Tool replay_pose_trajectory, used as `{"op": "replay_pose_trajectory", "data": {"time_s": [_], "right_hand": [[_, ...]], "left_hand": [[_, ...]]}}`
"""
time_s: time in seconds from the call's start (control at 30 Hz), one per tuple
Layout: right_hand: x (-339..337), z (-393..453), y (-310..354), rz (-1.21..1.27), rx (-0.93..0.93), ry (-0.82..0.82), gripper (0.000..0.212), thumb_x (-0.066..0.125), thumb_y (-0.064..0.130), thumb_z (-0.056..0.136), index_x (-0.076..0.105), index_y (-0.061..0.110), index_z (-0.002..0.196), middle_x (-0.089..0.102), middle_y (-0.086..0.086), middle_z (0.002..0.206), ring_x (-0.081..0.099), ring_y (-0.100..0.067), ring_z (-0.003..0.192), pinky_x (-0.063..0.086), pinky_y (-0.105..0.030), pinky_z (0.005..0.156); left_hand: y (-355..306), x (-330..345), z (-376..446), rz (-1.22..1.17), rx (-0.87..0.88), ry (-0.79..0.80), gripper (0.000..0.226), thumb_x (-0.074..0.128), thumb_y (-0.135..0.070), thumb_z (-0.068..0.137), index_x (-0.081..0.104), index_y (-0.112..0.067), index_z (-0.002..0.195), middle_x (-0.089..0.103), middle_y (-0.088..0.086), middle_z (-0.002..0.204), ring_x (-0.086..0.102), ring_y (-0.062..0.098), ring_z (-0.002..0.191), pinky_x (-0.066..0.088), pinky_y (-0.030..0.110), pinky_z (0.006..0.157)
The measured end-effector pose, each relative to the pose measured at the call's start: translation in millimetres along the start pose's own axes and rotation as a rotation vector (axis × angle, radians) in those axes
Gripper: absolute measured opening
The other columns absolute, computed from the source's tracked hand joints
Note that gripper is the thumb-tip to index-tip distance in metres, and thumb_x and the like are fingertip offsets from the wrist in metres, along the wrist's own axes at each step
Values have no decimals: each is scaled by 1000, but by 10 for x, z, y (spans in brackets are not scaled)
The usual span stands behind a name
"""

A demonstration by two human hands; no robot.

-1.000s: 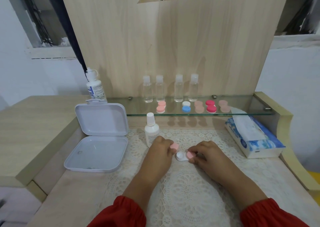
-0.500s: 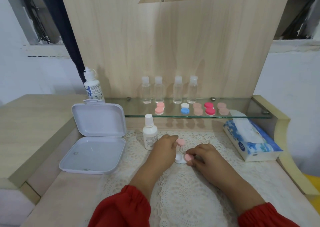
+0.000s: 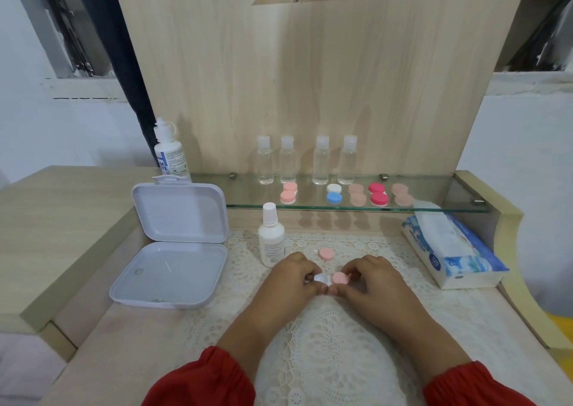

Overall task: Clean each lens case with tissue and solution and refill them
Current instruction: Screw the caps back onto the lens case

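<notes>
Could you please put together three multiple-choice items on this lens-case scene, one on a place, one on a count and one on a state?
1. Where does the loose pink cap lie?
A. on the lace mat
B. on the glass shelf
C. in the white box

2. How many clear bottles stand on the glass shelf?
A. two
B. four
C. six

3. How is the lens case in the hands?
A. both caps on
B. both caps off
C. one cap off, one on

Answers:
1 A: the cap lies on the mat behind the hands.
2 B: four stand in a row.
3 C: the left hand holds the open white well, the right hand pinches the remaining pink cap.
</notes>
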State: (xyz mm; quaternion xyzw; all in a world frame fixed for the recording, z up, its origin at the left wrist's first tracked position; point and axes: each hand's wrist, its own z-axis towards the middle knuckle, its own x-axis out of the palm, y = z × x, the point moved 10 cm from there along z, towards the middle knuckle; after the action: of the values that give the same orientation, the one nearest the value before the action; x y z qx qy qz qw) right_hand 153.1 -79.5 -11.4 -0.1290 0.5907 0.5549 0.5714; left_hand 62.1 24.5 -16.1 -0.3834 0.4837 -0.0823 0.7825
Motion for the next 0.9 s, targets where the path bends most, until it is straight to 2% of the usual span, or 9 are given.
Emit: {"op": "replay_pose_trajectory", "data": {"time_s": [0.2, 0.37, 0.43, 0.53, 0.6, 0.67, 0.73, 0.8, 0.9], "right_hand": [[62, 50, 85, -16, -90, 22, 21, 66, 37, 86, 67, 21, 99, 51, 15, 89, 42, -8, 94, 33, -19, 82], [113, -13, 111, 37, -150, 92, 27, 62, 20, 91, 67, 25, 117, 56, 17, 104, 48, -14, 103, 39, -33, 94], [79, -25, 81, 49, -89, 62, 33, 66, 34, 87, 61, 27, 119, 56, 16, 107, 48, -11, 105, 40, -31, 95], [24, -1, 9, -7, 11, 8, 36, 66, 52, 81, 58, 28, 106, 52, 15, 99, 46, -7, 98, 40, -27, 89], [33, -3, 31, -9, -6, 10, 25, 65, 45, 83, 63, 30, 103, 51, 15, 96, 45, -6, 98, 40, -29, 92], [59, -22, 63, 1, -49, 33, 26, 64, 36, 84, 65, 34, 109, 51, 18, 98, 43, -4, 99, 38, -32, 95], [49, -33, 60, -25, -58, 33, 32, 63, 39, 84, 61, 35, 115, 52, 19, 104, 42, -4, 102, 35, -30, 96], [-6, -36, 44, -26, -29, -3, 28, 63, 48, 83, 60, 35, 107, 53, 19, 101, 44, -4, 100, 33, -28, 92], [2, -27, 30, 0, -21, -9, 17, 62, 42, 86, 64, 37, 102, 52, 18, 95, 43, -5, 98, 34, -30, 95]], "left_hand": [[-14, 25, 15, 2, 6, 17, 24, 71, -23, 83, 70, -13, 105, 46, -18, 84, 47, 1, 82, 31, 5, 72], [19, 30, 18, -1, 2, 13, 26, 70, -22, 84, 69, -12, 108, 45, -17, 84, 48, 3, 83, 31, 6, 71], [15, 23, 15, -1, 4, 9, 25, 70, -22, 84, 69, -12, 107, 45, -17, 85, 49, 4, 84, 32, 7, 71], [0, 26, 7, 1, 12, 10, 24, 70, -25, 84, 70, -13, 105, 45, -17, 84, 48, 2, 82, 33, 8, 71], [5, 29, 4, -6, 8, 9, 23, 69, -24, 84, 70, -14, 105, 46, -17, 84, 48, 2, 82, 33, 8, 71], [3, 32, 3, -6, 8, 10, 22, 69, -23, 84, 70, -13, 105, 46, -16, 85, 49, 4, 84, 33, 10, 73], [-6, 26, 2, -5, 10, 11, 22, 69, -22, 84, 70, -13, 104, 46, -15, 86, 50, 5, 85, 34, 12, 75], [-8, 24, 2, -7, 15, 11, 22, 69, -24, 84, 70, -14, 103, 47, -14, 87, 51, 5, 85, 36, 14, 76], [-1, 21, -6, -27, 9, 11, 20, 69, -22, 84, 70, -14, 102, 48, -15, 87, 52, 6, 86, 37, 15, 78]]}}
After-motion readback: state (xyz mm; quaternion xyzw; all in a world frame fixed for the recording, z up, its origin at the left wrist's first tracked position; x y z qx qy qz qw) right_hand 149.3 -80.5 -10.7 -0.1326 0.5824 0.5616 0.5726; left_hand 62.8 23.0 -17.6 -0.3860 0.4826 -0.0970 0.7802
